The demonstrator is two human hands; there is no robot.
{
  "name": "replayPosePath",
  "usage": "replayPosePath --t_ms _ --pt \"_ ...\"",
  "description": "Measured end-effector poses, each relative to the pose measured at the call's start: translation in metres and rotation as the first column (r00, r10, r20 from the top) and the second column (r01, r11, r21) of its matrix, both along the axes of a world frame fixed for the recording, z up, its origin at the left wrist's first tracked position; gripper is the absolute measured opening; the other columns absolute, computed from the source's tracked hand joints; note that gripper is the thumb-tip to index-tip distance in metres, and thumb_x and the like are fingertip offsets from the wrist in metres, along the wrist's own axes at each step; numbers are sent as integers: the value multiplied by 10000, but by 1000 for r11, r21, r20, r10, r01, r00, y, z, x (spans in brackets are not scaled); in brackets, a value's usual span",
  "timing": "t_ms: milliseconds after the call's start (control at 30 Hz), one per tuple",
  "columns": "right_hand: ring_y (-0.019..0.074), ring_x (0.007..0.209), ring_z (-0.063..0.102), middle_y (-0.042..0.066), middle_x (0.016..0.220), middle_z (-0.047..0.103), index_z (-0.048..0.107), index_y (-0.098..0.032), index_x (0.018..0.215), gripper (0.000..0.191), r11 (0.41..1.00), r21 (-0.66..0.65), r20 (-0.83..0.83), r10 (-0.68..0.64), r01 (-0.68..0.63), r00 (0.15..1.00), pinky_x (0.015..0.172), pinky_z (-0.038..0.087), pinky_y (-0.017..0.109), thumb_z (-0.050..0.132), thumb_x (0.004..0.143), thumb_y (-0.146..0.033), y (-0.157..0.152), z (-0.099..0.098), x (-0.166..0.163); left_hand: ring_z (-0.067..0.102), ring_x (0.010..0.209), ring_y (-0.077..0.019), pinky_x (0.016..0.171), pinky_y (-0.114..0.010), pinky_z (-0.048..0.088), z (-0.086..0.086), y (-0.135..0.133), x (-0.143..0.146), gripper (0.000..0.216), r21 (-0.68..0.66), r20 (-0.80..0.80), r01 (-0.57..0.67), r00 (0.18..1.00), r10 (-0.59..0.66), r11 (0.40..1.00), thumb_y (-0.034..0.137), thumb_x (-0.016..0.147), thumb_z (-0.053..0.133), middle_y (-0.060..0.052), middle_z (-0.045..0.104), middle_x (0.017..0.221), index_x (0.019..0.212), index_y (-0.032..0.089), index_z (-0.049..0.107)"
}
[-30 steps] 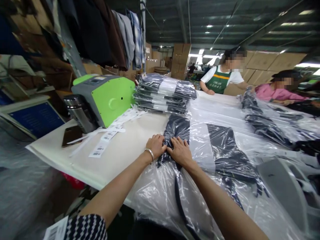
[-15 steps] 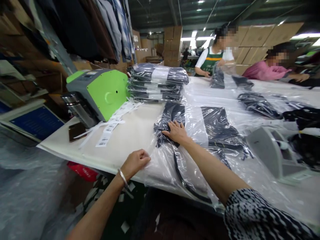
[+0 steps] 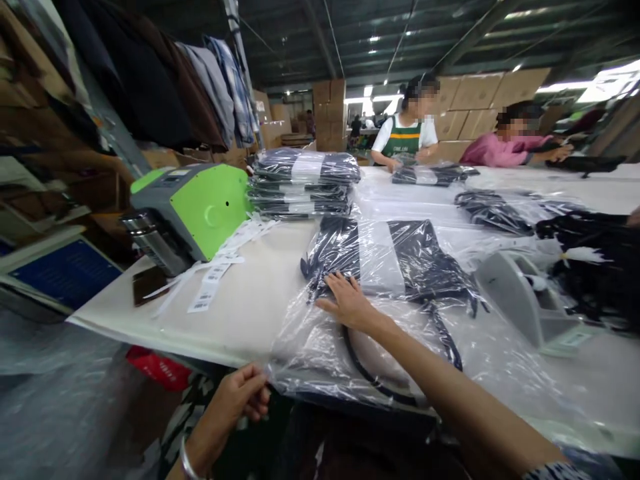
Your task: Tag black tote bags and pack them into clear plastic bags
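A dark folded garment with a white paper band lies inside a clear plastic bag on the table. My right hand rests flat on the bag's left part, palm down and fingers stretched. A dark strap curves under the film toward the table's front edge. At that edge, my left hand pinches the near-left corner of the bag between thumb and finger.
Left of the bag stand a green and grey machine, a steel flask and printed label strips. Bagged garments are stacked behind. A grey tape dispenser sits to the right. Two people work across the table.
My left hand has moved down and toward me, past the table edge, drawing the bag's corner along. The right hand stays flat on the bag. The head view has shifted slightly.
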State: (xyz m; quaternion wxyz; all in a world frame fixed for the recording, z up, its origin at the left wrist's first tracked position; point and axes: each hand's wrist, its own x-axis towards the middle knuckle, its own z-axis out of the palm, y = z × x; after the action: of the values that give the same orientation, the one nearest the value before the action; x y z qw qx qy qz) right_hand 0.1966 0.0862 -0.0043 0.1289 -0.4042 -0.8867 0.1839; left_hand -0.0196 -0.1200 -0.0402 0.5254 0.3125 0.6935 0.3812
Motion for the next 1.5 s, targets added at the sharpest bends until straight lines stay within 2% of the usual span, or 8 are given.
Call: replayPosePath --t_ms 133,300,533,733,933,1167,1300,1500 --pt "274 1466 330 159 1569 393 370 -91 1512 785 985 9 -126 175 -175 977 1217 256 464 557 926 -579 -52 18 6 702 813 -214 570 -247 544 12 -1 2 550 56 9 -36 999 36 998 653 724 654 -67 711 872 957 155 651" --pt "279 1344 458 107 1460 530 462 -174 1437 781 943 127 -163 324 -306 932 1147 349 440 788 784 -453 -117 -3 4 635 636 -150 535 -226 509 12 -1 3 377 91 16 -42 999 41 995 523 764 644 -34 667 721 783 148 608" --pt "215 844 583 42 884 669 657 -190 916 112 930 264 -97 289 -256 952 809 440 359 590 916 -100 -115 -36 -3 688 863 -216 657 -308 573 1 -30 3 295 248 -191 -102 970 152 963 396 827 612 -81 684 995 1018 173 590" --pt "181 781 555 23 793 628 641 -193 847 160 945 244 -242 278 -219 930 755 402 307 555 981 -209 -117 -19 -3 378 1415 -316 1150 -542 363 -6 -17 46 623 549 -774 251 511 373 797 309 854 697 -151 429 1503 1407 215 427" --pt "184 751 519 27 785 618 626 -190 851 193 895 374 -220 341 -244 914 742 369 323 506 1001 -202 -130 -2 -5 575 1089 -279 984 -460 452 -4 26 58 269 568 -822 403 242 516 717 180 888 605 -119 642 1086 1151 151 556" --pt "205 821 555 35 874 659 639 -199 959 87 891 374 -147 329 -255 933 776 397 358 575 936 -146 -130 -3 0 582 937 -244 858 -393 483 -16 9 33 238 556 -823 244 299 484 795 20 828 483 -68 605 949 966 197 562" --pt "249 1043 568 69 1207 652 509 -206 1346 472 911 295 -89 325 -286 942 899 435 406 627 894 -137 -134 -12 2 619 1019 -199 928 -351 501 -29 -34 32 260 563 -764 146 468 444 814 47 895 377 -54 623 1031 988 228 539" --pt "256 1060 570 78 1265 629 465 -198 1401 488 897 308 -34 345 -319 938 907 449 415 541 934 -82 -136 -27 -3 565 1207 -288 945 -440 541 -36 -39 44 576 475 -733 13 559 388 880 311 850 667 -139 521 1365 1363 209 424"
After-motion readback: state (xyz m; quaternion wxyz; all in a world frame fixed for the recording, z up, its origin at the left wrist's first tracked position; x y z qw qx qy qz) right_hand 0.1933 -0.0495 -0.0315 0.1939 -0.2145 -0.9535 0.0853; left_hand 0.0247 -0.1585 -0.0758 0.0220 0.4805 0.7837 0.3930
